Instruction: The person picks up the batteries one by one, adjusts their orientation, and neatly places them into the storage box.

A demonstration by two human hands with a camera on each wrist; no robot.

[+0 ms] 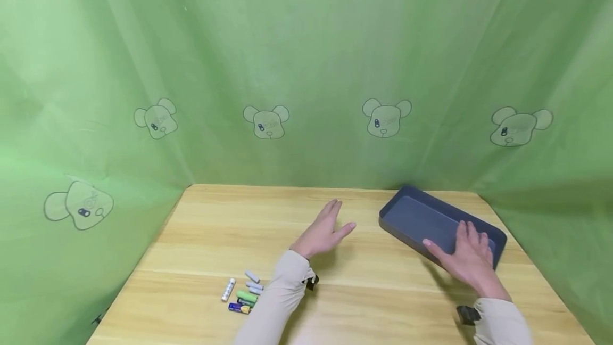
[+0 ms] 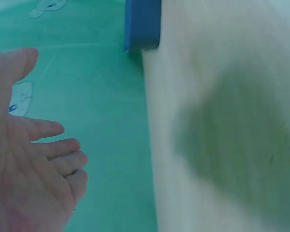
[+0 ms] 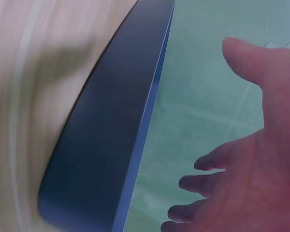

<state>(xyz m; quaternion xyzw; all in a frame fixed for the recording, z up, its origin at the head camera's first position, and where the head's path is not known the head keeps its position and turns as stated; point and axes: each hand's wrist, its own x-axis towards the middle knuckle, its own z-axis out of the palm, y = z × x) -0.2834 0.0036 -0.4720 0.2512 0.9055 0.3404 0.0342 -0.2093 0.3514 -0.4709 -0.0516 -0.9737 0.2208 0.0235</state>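
A dark grey rectangular tray (image 1: pixel 421 221) lies at an angle on the right of the table. My right hand (image 1: pixel 468 260) is held above its near right part, fingers spread and holding nothing. In the right wrist view the tray's side wall (image 3: pixel 104 121) shows apart from that hand (image 3: pixel 251 169). Over the middle of the table hovers my left hand (image 1: pixel 320 233), fingers extended, thumb out; its palm (image 2: pixel 29 179) is bare in the left wrist view. Left of the left forearm lie several small battery-like cylinders, among them a white one (image 1: pixel 228 289), a green one (image 1: pixel 246 296) and a blue-and-yellow one (image 1: pixel 239 308).
The light wooden table (image 1: pixel 230 222) is bordered by a green curtain (image 1: pixel 306 57) printed with bear heads, at the back and on both sides. The left sleeve (image 1: pixel 278 302) partly covers the group of cylinders.
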